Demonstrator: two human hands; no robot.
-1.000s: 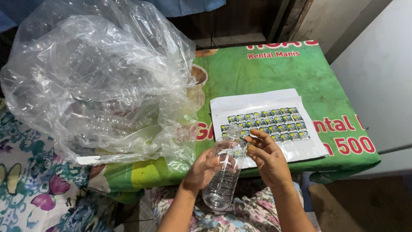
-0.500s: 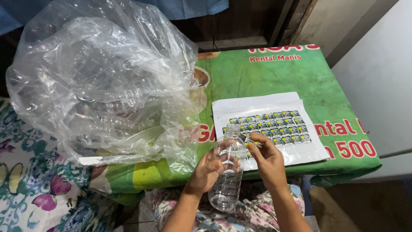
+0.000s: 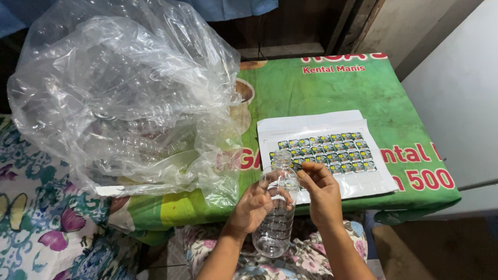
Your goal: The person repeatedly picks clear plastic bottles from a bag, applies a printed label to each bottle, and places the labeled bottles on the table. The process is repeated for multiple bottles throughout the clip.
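Observation:
My left hand [image 3: 253, 206] grips a clear empty plastic bottle [image 3: 276, 210], held upright over my lap at the table's near edge. My right hand [image 3: 320, 191] is at the bottle's upper right side, its fingertips pinched together by a small sticker near the shoulder. Just behind the hands lies a white sheet of small green stickers [image 3: 326, 151] in rows, flat on the green printed table cover [image 3: 337, 93].
A big clear plastic bag [image 3: 124, 98] holding several empty bottles fills the table's left half. A floral cloth [image 3: 41, 228] lies at the lower left. A white wall or panel [image 3: 461, 103] stands to the right, beyond the table's edge.
Both hands and the bottle stay at the same spot by the sticker sheet. My right fingers have shifted slightly against the bottle's shoulder. The view has moved a little.

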